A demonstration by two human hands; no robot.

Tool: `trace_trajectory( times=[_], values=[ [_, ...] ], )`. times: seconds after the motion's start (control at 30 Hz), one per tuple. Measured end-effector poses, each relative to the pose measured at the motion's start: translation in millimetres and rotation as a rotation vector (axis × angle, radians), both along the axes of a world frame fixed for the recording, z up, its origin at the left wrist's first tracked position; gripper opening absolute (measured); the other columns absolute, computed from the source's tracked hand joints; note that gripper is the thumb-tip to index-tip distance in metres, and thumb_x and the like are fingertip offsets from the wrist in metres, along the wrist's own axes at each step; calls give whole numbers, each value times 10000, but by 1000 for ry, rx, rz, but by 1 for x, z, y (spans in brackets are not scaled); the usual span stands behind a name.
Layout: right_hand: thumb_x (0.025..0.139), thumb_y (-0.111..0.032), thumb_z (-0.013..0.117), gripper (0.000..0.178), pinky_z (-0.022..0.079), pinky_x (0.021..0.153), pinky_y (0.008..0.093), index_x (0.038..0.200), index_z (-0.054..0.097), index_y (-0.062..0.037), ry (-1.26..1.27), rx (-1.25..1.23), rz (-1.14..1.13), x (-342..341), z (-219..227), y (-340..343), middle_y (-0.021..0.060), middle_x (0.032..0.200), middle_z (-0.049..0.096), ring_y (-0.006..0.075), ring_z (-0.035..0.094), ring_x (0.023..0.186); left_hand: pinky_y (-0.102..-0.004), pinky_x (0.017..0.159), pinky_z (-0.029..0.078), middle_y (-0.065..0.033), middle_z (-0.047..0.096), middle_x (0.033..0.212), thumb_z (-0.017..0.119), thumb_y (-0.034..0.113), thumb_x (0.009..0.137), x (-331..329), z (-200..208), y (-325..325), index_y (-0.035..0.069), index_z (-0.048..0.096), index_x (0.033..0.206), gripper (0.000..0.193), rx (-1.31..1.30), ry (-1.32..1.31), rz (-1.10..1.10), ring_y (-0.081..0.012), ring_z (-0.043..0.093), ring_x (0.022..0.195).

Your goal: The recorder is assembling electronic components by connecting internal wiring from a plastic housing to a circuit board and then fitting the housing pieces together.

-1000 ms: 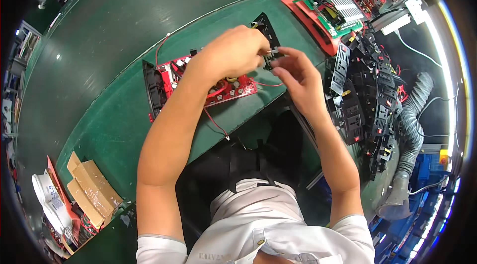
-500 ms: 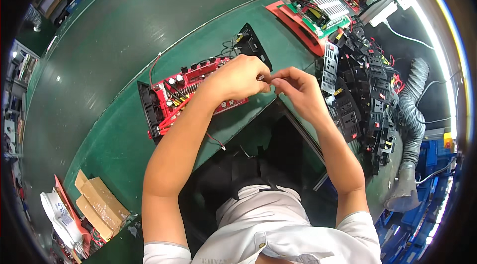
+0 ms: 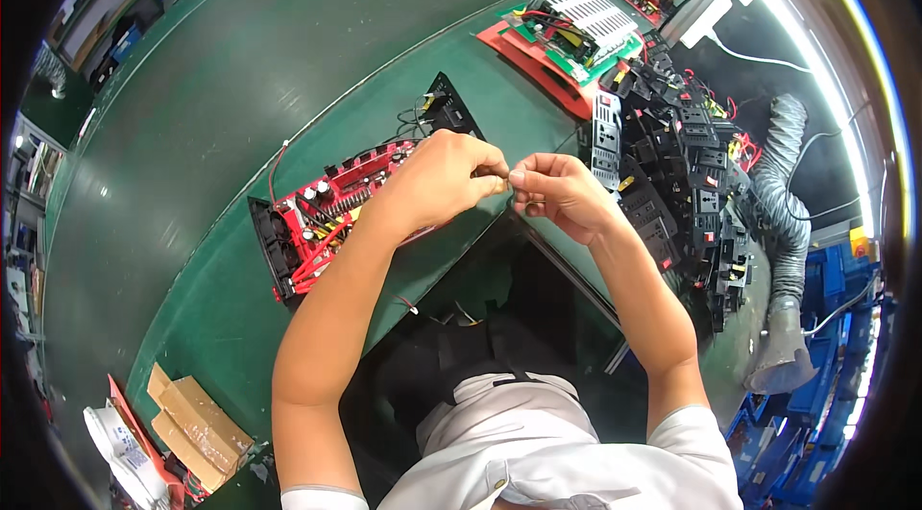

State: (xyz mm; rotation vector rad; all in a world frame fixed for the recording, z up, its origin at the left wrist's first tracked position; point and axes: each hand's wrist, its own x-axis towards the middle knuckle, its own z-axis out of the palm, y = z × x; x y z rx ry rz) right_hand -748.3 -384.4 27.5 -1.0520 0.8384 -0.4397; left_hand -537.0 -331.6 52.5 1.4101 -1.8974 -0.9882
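My left hand (image 3: pixel 444 180) and my right hand (image 3: pixel 565 195) meet fingertip to fingertip above the table's near edge. The fingers of both are pinched together, and whatever lies between them is too small and covered to make out. Below and beyond my left forearm lies a red circuit board (image 3: pixel 309 195) with capacitors, coils and thick red wires, partly hidden by that arm. A black end panel with a fan (image 3: pixel 273 247) stands at its left end. Next to its right end a black panel (image 3: pixel 455 112) leans with thin black wires around it.
Black socket panels (image 3: pixel 706 164) are heaped at the right. Behind them sits a green board with a white slotted heat sink (image 3: pixel 588 12) on red boards. A grey flexible duct (image 3: pixel 783 193) stands far right. A cardboard box (image 3: pixel 200 428) and white spool (image 3: pixel 125 452) lie at lower left.
The whole view has shifted, with the bench things now further left. My right-hand fingers have turned and curled more, and the two hands' fingertips remain together.
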Motion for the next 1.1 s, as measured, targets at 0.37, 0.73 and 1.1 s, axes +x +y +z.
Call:
trace_trajectory(
  times=[0.37, 0.73, 1.1],
  values=[
    [957, -191, 657, 145, 451, 605, 206, 956, 629, -50, -104, 43, -48, 18, -3, -5, -7, 758, 622, 94, 619, 690, -363, 667, 496, -143, 670, 781, 718, 124, 808, 3, -1, -2, 0, 731, 944, 185, -301, -136, 110, -269, 644, 704],
    [838, -269, 760, 432, 444, 992, 437, 1136, 657, 27, 442, -1258, -26, 43, -69, -25, 200, 1196, 610, 370, 543, 1169, -279, 640, 466, -56, 673, 818, 720, 114, 826, 29, -28, 7, -5, 750, 999, 212, -122, 26, 433, -110, 602, 696],
    [961, -44, 586, 328, 506, 798, 282, 1285, 591, 5, 110, -675, -83, 56, -53, -2, 88, 960, 702, 89, 600, 869, -265, 648, 463, -58, 657, 849, 709, 30, 818, 10, -43, 16, -23, 732, 1014, 204, -135, -77, 465, -127, 603, 715]
  ],
)
